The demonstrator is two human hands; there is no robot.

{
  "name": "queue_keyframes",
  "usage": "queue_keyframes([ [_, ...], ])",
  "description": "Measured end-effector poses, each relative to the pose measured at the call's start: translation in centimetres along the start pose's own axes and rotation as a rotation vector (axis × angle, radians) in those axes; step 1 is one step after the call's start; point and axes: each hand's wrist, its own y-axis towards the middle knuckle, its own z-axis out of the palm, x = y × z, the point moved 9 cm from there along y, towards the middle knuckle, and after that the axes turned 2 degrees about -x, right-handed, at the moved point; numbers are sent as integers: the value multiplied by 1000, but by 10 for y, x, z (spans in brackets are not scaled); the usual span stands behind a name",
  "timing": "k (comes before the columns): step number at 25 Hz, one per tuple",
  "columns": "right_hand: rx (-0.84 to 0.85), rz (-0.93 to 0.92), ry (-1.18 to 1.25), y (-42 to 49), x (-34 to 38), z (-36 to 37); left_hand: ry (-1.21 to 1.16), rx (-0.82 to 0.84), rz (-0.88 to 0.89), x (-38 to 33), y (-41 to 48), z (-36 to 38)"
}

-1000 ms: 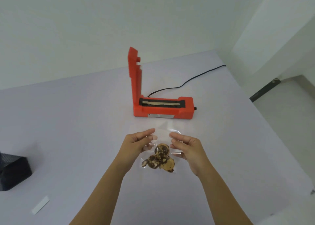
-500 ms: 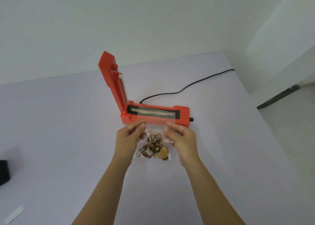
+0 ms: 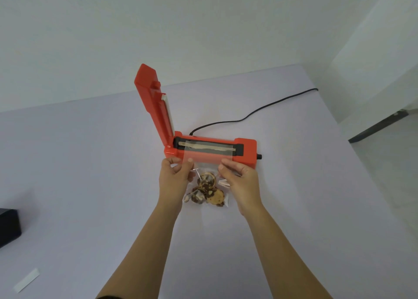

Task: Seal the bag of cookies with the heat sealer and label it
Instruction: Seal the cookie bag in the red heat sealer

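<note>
Across the heat sealer (image 3: 210, 150) strip, both your hands (image 3: 174, 178) (image 3: 241, 181) pinch the bag (image 3: 208, 160); slack would wrinkle the seal.

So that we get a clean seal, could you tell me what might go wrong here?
The bag lies across the sealing strip, pinched by the left hand and right hand; slack film might wrinkle and seal poorly. Both hands sit near the heat sealer, so lowering its raised lid might catch fingers.

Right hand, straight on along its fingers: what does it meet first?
Likely the heat sealer's orange base, just beyond the right hand, which pinches the cookie bag; depth between them is unclear.
</note>
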Motion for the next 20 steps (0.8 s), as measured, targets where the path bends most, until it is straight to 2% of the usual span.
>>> queue_keyframes([
  [4,-13,10,21,-2,-1,-2,84,20,-45,9,6,3],
  [11,-1,28,26,-4,-5,1,63,37,-53,11,11,4],
  [16,44,-33,-124,-8,-4,0,66,57,-36,11,10,7],
  [20,-93,-188,-369,-19,19,-22,58,45,-47,16,12,5],
])
